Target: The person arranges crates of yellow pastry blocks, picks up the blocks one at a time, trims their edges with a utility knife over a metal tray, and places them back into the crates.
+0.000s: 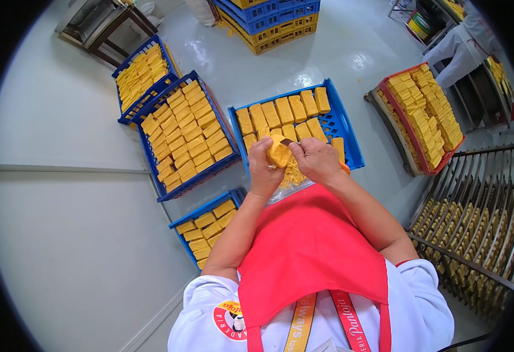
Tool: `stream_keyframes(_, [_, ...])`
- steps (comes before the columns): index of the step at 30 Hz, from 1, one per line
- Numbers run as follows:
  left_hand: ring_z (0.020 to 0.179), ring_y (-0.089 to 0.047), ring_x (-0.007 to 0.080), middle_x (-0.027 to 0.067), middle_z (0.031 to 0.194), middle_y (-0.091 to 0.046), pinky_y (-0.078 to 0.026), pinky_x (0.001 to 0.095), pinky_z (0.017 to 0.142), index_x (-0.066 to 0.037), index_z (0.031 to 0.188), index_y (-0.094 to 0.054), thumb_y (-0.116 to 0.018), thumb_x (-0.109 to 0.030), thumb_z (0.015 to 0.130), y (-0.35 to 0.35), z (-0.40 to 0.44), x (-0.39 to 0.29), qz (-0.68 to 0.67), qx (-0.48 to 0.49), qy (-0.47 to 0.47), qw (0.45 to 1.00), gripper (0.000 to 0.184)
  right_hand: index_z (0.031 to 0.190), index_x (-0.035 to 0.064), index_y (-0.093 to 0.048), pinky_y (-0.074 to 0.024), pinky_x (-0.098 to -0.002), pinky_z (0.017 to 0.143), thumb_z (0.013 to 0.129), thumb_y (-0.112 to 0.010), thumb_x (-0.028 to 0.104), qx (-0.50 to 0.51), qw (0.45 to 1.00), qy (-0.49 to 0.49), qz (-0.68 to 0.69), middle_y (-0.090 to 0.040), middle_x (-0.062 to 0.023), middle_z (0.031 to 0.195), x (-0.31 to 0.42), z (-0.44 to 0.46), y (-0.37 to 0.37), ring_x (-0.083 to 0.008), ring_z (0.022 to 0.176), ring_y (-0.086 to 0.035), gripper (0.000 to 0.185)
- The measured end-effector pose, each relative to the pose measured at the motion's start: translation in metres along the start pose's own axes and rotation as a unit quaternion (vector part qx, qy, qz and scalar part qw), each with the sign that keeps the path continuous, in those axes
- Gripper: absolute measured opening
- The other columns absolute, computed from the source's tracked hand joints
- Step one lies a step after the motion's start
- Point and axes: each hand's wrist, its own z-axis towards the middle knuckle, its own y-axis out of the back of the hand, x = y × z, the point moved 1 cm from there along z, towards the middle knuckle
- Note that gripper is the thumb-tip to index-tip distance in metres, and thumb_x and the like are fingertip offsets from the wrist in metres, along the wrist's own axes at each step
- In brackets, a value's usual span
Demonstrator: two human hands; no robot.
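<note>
My left hand (264, 170) is closed around a yellow loaf-shaped block (279, 152), held up in front of my apron. In my right hand (318, 159) is a small knife, its dark blade (286, 142) lying against the top of the block. Fingers hide most of the knife's handle. Just below both hands, yellow shavings (292, 176) are heaped in a clear plastic tray (289, 193). Beyond them a blue crate (344, 120) holds rows of similar yellow blocks. An orange piece (345, 168) shows by my right wrist; I cannot tell what it belongs to.
Blue crates of yellow blocks (189, 132) and strips (144, 73) stand at left, another crate (207, 229) nearer me. A red crate (424, 117) and metal rack (474, 234) are at right. Stacked crates (271, 23) stand ahead. Another person's leg (453, 56) shows upper right.
</note>
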Motion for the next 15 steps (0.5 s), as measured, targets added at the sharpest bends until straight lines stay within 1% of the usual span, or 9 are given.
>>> stream_keyframes(4, [0.100,-0.059,0.0337,0.0166,0.113,-0.059,-0.049,0.0398,0.089,-0.005,0.117,-0.054,-0.083,-0.006,0.065,-0.005,-0.002,-0.002,-0.001,-0.011,0.007,1.000,0.059,0.075,0.0028,-0.065,-0.0514,-0.0515,0.065,0.096,-0.052,0.044,0.029,0.999,-0.014,0.042,-0.066,-0.0206,0.074,-0.001,-0.002,-0.004,-0.0410,0.074,-0.066,0.049])
stream_keyframes(6, [0.100,-0.059,0.0337,0.0164,0.112,-0.059,-0.049,0.0398,0.089,-0.005,0.117,-0.054,-0.083,-0.006,0.065,-0.005,-0.002,-0.004,0.010,-0.011,-0.002,1.000,0.059,0.075,0.0028,-0.066,-0.0513,-0.0517,0.065,0.096,-0.052,0.046,0.039,0.997,-0.022,0.061,-0.066,-0.0213,0.073,-0.003,-0.004,-0.006,-0.0416,0.075,-0.066,0.050])
stream_keyframes(8, [0.100,-0.059,0.0338,0.0161,0.110,-0.060,-0.048,0.0398,0.089,-0.005,0.117,-0.054,-0.083,-0.006,0.065,-0.005,-0.001,-0.007,0.022,-0.012,-0.011,1.000,0.059,0.072,0.0022,-0.067,-0.0508,-0.0516,0.065,0.094,-0.054,0.050,0.081,0.992,-0.046,0.082,-0.065,-0.0238,0.071,-0.007,-0.004,-0.011,-0.0430,0.073,-0.065,0.054])
stream_keyframes(9, [0.100,-0.059,0.0339,0.0160,0.111,-0.060,-0.048,0.0400,0.089,-0.004,0.117,-0.054,-0.083,-0.006,0.065,-0.005,-0.001,-0.007,0.040,-0.010,-0.025,0.999,0.060,0.072,0.0022,-0.067,-0.0508,-0.0516,0.065,0.094,-0.054,0.050,0.080,0.992,-0.047,0.083,-0.065,-0.0238,0.071,-0.009,-0.004,-0.013,-0.0430,0.073,-0.065,0.054])
stream_keyframes(11, [0.101,-0.059,0.0340,0.0159,0.111,-0.060,-0.048,0.0402,0.089,-0.004,0.117,-0.054,-0.083,-0.006,0.064,-0.005,0.001,-0.007,0.056,-0.008,-0.040,0.998,0.060,0.069,0.0015,-0.066,-0.0506,-0.0496,0.063,0.091,-0.056,0.056,0.136,0.961,-0.124,0.206,-0.065,-0.0227,0.067,-0.013,-0.003,-0.017,-0.0423,0.067,-0.065,0.060])
stream_keyframes(12, [0.102,-0.059,0.0348,0.0162,0.112,-0.061,-0.048,0.0408,0.091,-0.004,0.117,-0.054,-0.084,-0.006,0.064,-0.004,0.001,-0.004,0.069,0.000,-0.052,0.996,0.061,0.069,0.0015,-0.066,-0.0506,-0.0496,0.063,0.091,-0.056,0.056,0.136,0.961,-0.125,0.206,-0.065,-0.0227,0.067,-0.012,-0.001,-0.015,-0.0423,0.067,-0.065,0.060])
stream_keyframes(13, [0.104,-0.058,0.0356,0.0165,0.113,-0.061,-0.047,0.0414,0.093,-0.004,0.118,-0.054,-0.084,-0.007,0.063,-0.003,0.001,0.000,0.081,0.007,-0.065,0.995,0.062,0.068,0.0016,-0.066,-0.0507,-0.0483,0.062,0.089,-0.057,0.058,0.198,0.915,-0.220,0.273,-0.064,-0.0210,0.064,-0.013,-0.001,-0.014,-0.0416,0.064,-0.065,0.061])
stream_keyframes(14, [0.104,-0.058,0.0356,0.0165,0.113,-0.061,-0.047,0.0414,0.093,-0.004,0.118,-0.054,-0.084,-0.007,0.063,-0.001,0.000,0.003,0.082,0.007,-0.065,0.995,0.062,0.066,0.0017,-0.065,-0.0508,-0.0470,0.061,0.088,-0.057,0.060,0.257,0.852,-0.311,0.334,-0.064,-0.0194,0.061,-0.013,-0.001,-0.013,-0.0410,0.061,-0.064,0.062])
stream_keyframes(15, [0.105,-0.059,0.0350,0.0160,0.113,-0.062,-0.046,0.0428,0.093,-0.005,0.118,-0.054,-0.082,-0.006,0.065,0.001,-0.001,0.008,0.076,0.014,-0.064,0.995,0.060,0.066,0.0017,-0.065,-0.0508,-0.0470,0.061,0.088,-0.057,0.060,0.258,0.852,-0.311,0.334,-0.064,-0.0194,0.061,-0.014,0.000,-0.008,-0.0410,0.061,-0.064,0.062])
